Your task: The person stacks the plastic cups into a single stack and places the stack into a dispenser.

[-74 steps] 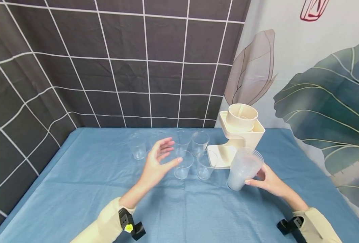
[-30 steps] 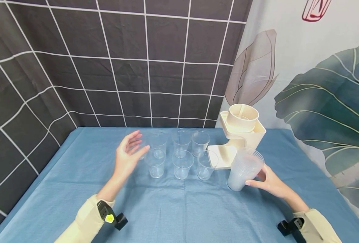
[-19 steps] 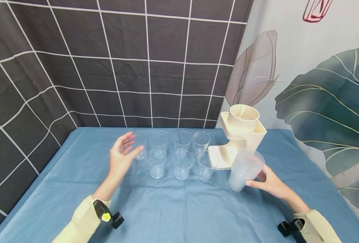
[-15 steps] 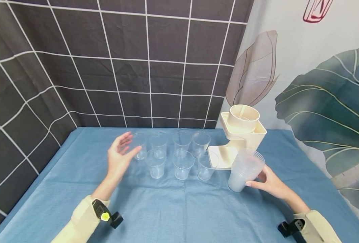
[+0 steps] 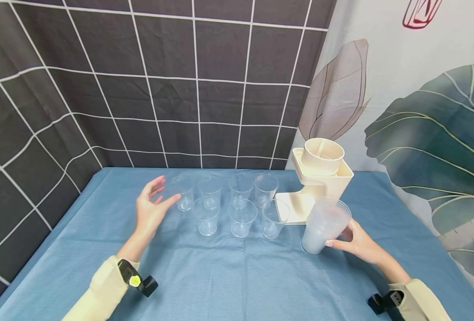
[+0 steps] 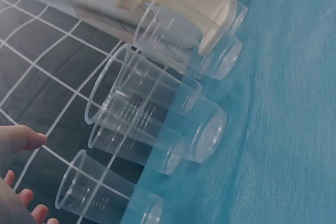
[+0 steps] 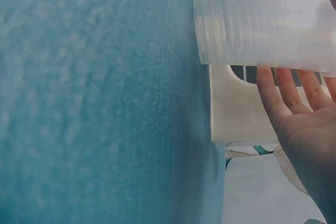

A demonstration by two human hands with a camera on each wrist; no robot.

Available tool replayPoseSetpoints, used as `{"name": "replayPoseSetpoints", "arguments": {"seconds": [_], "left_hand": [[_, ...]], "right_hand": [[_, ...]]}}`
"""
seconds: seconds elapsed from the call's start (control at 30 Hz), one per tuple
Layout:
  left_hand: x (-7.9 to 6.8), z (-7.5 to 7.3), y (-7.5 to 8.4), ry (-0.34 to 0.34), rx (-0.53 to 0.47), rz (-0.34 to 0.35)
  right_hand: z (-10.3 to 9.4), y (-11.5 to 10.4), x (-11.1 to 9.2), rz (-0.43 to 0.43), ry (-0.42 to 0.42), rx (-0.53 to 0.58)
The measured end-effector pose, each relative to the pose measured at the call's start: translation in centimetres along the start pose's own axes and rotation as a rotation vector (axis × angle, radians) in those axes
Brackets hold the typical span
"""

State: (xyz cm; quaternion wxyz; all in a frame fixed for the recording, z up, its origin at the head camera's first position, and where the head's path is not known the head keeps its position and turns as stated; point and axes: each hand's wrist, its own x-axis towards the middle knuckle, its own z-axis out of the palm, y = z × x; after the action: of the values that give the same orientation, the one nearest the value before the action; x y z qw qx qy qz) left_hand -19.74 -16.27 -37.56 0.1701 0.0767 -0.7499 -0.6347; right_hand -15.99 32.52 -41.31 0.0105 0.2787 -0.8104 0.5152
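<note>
Clear plastic cups stand upright in two rows, several at the back and three in front. My left hand [image 5: 150,209], fingers spread and holding nothing, is just left of the leftmost back-row cup [image 5: 185,200]. In the left wrist view, its thumb and fingertips show beside that cup [image 6: 105,190]. The left front-row cup [image 5: 206,218] stands a little to the right. My right hand [image 5: 359,245] holds a tall stack of nested clear cups [image 5: 323,227], thumb on the near side and fingers around the far side. The stack's base is right at the cloth.
A cream dispenser-like stand [image 5: 319,176] with a round top stands behind the stack, its flat base close to the right-hand cups. A blue cloth [image 5: 212,281] covers the table. A dark gridded curtain [image 5: 160,98] hangs behind and at the left.
My left hand has moved left, away from the front row to beside the leftmost back cup. The left front cup, formerly behind the hand, now shows. My right hand and the stack stay put.
</note>
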Motion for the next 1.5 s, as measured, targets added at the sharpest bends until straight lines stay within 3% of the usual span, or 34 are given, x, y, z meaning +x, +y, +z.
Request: {"name": "replayPoseSetpoints", "arguments": {"seconds": [0.53, 1.1, 1.5], "left_hand": [[1.0, -0.1, -0.9, -0.089, 0.036, -0.110], [2.1, 0.3, -1.6, -0.224, 0.035, -0.183], [3.0, 0.8, -2.4, -0.270, 0.042, -0.185]], "right_hand": [[0.0, -0.1, -0.2, 0.005, 0.009, -0.010], [0.1, -0.1, -0.2, 0.005, 0.010, 0.010], [0.0, -0.2, 0.0, 0.013, 0.006, -0.001]]}}
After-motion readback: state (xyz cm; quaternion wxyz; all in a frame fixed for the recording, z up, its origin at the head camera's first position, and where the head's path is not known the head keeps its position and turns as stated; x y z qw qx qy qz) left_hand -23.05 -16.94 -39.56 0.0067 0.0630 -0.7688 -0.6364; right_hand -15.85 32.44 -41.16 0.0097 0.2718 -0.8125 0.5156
